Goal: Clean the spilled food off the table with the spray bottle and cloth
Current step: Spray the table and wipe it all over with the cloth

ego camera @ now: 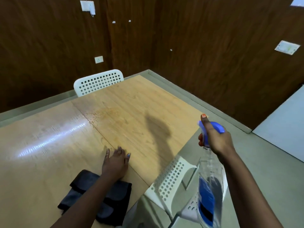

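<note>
Orange food smear (107,112) remained mid-frame on wooden bench (148,102), wet; right hand (215,139) clenched clear blue-topped spray bottle (210,178); left hand (115,162) lay flat, released; dark folded cloth (111,203) unused, wiping left.

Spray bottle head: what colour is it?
Blue, on the spray bottle in the right hand; head view.

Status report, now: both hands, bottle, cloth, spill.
Right hand grips spray bottle, raised off the table's right edge. Left hand flat on table, cloth under forearm. Spill unwiped mid-table. Nothing in the way.

Two white perforated chairs (98,82) (171,180) — dark wood-panelled walls (213,46), white wall sockets (98,59).
</note>
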